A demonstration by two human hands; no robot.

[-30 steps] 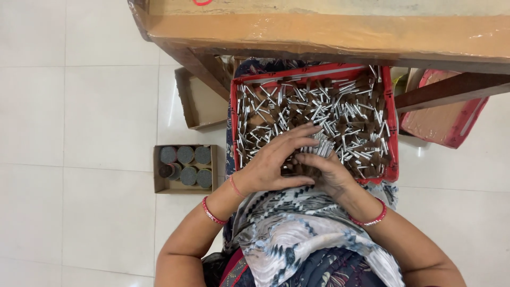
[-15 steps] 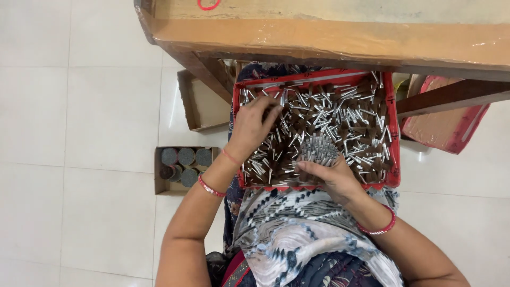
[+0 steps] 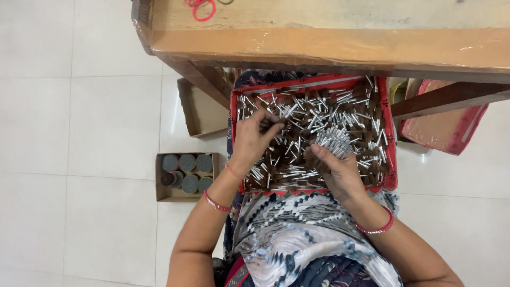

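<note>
A red tray [image 3: 391,138] rests on my lap, filled with several small silver pins with dark brown heads [image 3: 340,111]. My left hand [image 3: 254,139] reaches into the left part of the tray, its fingertips pinched on a few of the loose pins. My right hand [image 3: 340,169] sits near the tray's front middle and grips a tight bundle of pins [image 3: 332,141] with the silver shafts pointing up and away.
A wooden table edge [image 3: 329,45] runs across the top with red rubber bands [image 3: 202,8] on it. A small cardboard box of grey round bundles [image 3: 186,171] sits on the white floor at left. An empty cardboard box [image 3: 199,109] and a red lid [image 3: 443,125] lie nearby.
My left hand left the bundle, reached to the tray's far left corner, and now pinches pins a little nearer. My right hand keeps hold of the bundle.
</note>
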